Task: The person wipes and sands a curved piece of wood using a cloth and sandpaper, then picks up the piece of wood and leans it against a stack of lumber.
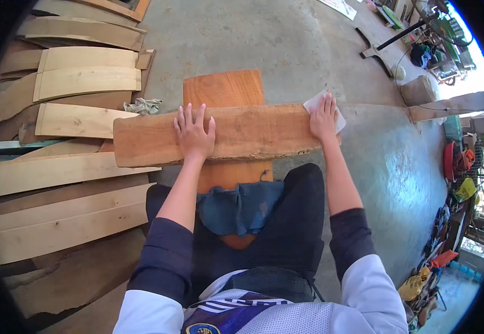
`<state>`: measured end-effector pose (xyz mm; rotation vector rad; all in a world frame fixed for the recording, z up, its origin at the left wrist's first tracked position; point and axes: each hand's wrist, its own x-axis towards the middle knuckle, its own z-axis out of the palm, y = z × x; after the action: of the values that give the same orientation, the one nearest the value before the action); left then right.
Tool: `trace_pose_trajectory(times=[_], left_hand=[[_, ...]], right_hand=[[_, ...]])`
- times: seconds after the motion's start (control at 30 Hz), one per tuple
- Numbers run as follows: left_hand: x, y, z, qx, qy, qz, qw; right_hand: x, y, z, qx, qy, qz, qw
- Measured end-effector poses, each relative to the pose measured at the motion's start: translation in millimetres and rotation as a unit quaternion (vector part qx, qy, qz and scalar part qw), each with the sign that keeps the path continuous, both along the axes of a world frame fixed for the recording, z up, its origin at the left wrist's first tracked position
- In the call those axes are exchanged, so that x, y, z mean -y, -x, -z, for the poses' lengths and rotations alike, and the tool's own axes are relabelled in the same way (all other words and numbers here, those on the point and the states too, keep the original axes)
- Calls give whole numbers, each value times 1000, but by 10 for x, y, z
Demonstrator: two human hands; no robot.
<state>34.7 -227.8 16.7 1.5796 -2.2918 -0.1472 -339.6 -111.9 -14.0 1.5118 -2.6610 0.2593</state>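
Note:
A long wooden board (247,131) with a rough bark edge lies crosswise before me, over a second wide plank (222,89) that runs away from my lap. My left hand (194,133) rests flat on the board left of its middle, fingers spread, holding nothing. At the board's right end my right hand (324,118) presses a white sheet of sandpaper (313,103) to the wood, fingers stretched over it. Part of the sheet is hidden under the hand. A dark blue cloth (242,206) covers the plank's near end between my legs.
Several planks (89,72) are laid out on the left, with a crumpled pale cloth or glove (143,106) beside them. A stand with dark feet (371,53) is on the concrete floor (389,167) at upper right. Clutter, including a red basin (449,160), lines the right side.

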Motion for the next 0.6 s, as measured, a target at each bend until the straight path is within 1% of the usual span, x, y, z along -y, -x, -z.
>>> trace_pose_trajectory(times=[0.1, 0.17, 0.23, 0.3, 0.4, 0.5, 0.6], left_hand=[[1, -4, 2, -1, 0, -1, 1000], [-1, 3, -21, -9, 3, -3, 1000], [3, 8, -18, -9, 2, -2, 1000], [0, 8, -16, -3, 1, -2, 1000], [-2, 19, -30, -2, -10, -4, 1000], [3, 11, -20, 0, -9, -3, 1000], [-7, 20, -26, -12, -13, -6, 1000]], right_hand=[[91, 77, -77, 30, -33, 24, 999], [-57, -38, -58, 49, -42, 37, 997], [-297, -155, -22, 40, -28, 18, 999], [-348, -186, 3, 41, -22, 11, 999], [-146, -4, 7, 14, -24, 3, 1000], [83, 179, -85, 29, -12, -3, 1000], [84, 228, -97, 6, 19, -53, 998]])
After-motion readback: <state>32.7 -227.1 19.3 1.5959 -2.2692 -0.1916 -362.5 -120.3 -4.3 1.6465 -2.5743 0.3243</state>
